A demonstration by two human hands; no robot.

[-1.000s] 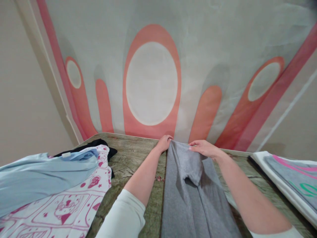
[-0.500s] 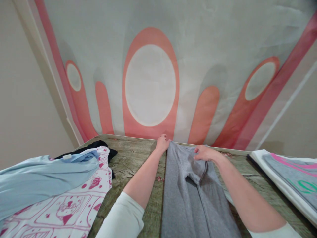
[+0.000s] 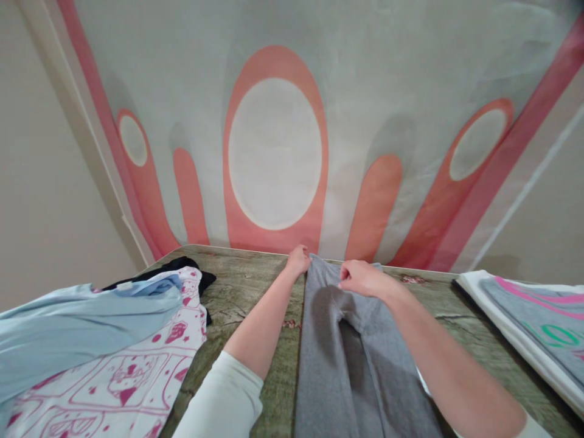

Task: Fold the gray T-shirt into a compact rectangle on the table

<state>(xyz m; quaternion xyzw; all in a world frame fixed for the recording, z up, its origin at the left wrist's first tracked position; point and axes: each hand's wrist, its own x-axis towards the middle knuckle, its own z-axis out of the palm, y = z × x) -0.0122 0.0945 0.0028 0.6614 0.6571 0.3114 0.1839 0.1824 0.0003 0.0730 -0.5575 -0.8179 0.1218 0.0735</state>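
A pair of grey trousers [image 3: 319, 365] lies on the wood-patterned table, waist at the far edge and legs running towards me. At the left corner of its waistband, my left hand [image 3: 298, 260] has its fingers closed on the cloth. My right hand [image 3: 364, 278] is over the front just below the waistband, fingers curled together. Whether cloth is pinched in them is hidden. Between the legs a dark gap shows below the crotch, and a bit of white cloth peeks out by my right forearm.
To the left lie a light blue garment [image 3: 86, 322], a white garment with pink print [image 3: 132, 377] and a black garment [image 3: 182, 264]. On the right is a stack of folded shirts [image 3: 542, 316]. The wood-patterned table [image 3: 246, 274] meets a printed backdrop [image 3: 278, 146] at its far edge.
My right hand has moved left across the waist of the trousers, and its fingers have curled in. The fold near the crotch looks flatter. My left hand has stayed at the waistband corner.
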